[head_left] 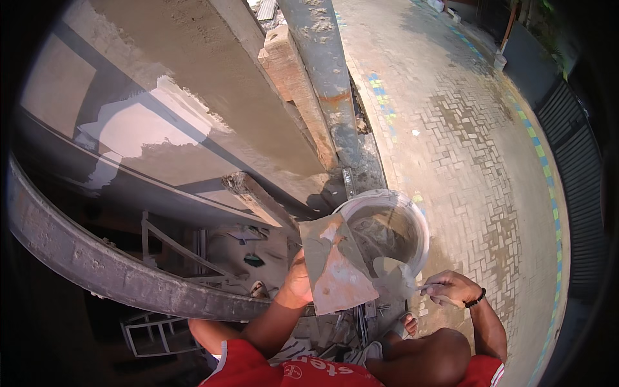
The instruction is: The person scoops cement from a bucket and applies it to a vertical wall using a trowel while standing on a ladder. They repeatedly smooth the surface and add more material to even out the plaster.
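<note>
My left hand grips a plasterer's hawk from beneath, its fingers mostly hidden behind the board. Grey mortar smears cover the hawk's top and edges, with a pinkish bare patch in the middle. A trowel is in my right hand, fingers closed round its handle. Its blade, coated in grey mortar, is at the near rim of a white bucket, close to the hawk's right edge. Wet grey mortar lies inside the bucket.
To the left stands a wall with wet plaster and a white patch. A wooden plank and a steel post rise near the bucket. A curved beam crosses the lower left, above a lower level. Paved road runs along the right.
</note>
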Motion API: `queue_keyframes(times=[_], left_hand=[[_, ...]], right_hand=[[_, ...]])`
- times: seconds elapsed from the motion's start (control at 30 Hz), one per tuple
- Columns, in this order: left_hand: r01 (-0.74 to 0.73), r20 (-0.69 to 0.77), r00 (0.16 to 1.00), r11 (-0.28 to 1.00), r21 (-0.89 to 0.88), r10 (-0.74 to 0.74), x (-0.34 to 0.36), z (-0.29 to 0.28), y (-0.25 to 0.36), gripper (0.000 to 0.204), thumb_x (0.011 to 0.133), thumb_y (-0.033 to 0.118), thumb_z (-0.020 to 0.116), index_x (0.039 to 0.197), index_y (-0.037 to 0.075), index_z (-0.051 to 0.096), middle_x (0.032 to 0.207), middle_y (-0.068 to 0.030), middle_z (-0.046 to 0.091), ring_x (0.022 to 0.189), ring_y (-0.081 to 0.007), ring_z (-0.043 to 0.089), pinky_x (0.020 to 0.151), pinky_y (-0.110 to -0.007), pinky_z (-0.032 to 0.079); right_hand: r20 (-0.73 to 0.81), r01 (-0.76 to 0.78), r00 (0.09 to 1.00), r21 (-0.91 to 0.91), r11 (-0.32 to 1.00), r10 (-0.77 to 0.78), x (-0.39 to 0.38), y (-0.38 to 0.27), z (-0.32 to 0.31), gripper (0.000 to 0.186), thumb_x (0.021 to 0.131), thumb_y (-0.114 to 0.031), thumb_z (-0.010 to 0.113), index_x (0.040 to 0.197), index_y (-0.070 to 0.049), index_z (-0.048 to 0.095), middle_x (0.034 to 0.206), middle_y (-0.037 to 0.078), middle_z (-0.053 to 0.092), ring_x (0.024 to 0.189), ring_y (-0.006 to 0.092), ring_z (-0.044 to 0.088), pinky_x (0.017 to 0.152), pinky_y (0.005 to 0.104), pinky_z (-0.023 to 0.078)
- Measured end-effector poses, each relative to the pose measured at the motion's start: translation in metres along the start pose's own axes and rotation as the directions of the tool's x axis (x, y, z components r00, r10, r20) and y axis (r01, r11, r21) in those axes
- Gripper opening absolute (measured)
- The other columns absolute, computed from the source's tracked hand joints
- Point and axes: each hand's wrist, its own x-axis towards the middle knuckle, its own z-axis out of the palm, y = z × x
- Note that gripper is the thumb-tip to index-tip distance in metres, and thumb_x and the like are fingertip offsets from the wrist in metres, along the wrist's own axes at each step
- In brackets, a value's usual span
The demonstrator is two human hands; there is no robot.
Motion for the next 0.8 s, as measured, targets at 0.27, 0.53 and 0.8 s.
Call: queue_keyframes(times=[0.27, 0.53, 0.8], left_hand=[[0.026, 0.010, 1.000, 0.998, 0.061, -0.027, -0.014, -0.039, -0.015, 0.077, 0.081, 0.011, 0.078, 0.147, 0.005, 0.039, 0.134, -0.0089, 0.058, 0.119, -0.0231, 0.058, 0.103, -0.039, 0.046], [-0.036, -0.124, 0.991, 0.990, 0.134, 0.053, -0.040, -0.046, -0.017, 0.070, 0.082, 0.009, 0.075, 0.144, 0.004, 0.043, 0.134, -0.0114, 0.059, 0.119, -0.0297, 0.060, 0.105, -0.050, 0.045], [-0.039, -0.151, 0.986, 0.982, 0.187, 0.068, -0.059, -0.072, -0.005, 0.069, 0.087, 0.015, 0.068, 0.148, 0.002, 0.039, 0.142, -0.0152, 0.052, 0.125, -0.0319, 0.055, 0.107, -0.050, 0.044]], right_hand=[[-0.602, 0.253, 0.793, 0.192, 0.948, -0.090, -0.047, 0.021, 0.024, 0.021, 0.096, -0.011, 0.060, 0.112, 0.001, 0.061, 0.077, 0.001, 0.057, 0.064, 0.0089, 0.055, 0.058, 0.0238, 0.046], [-0.768, 0.197, 0.641, 0.176, 0.965, 0.010, -0.060, 0.050, 0.033, 0.019, 0.096, -0.012, 0.060, 0.111, -0.001, 0.057, 0.075, 0.001, 0.055, 0.062, 0.0092, 0.054, 0.056, 0.0238, 0.045], [-0.857, 0.038, 0.498, 0.172, 0.984, 0.130, -0.069, 0.109, 0.056, 0.023, 0.090, -0.015, 0.063, 0.108, -0.002, 0.056, 0.074, 0.003, 0.054, 0.063, 0.0111, 0.054, 0.058, 0.0286, 0.047]])
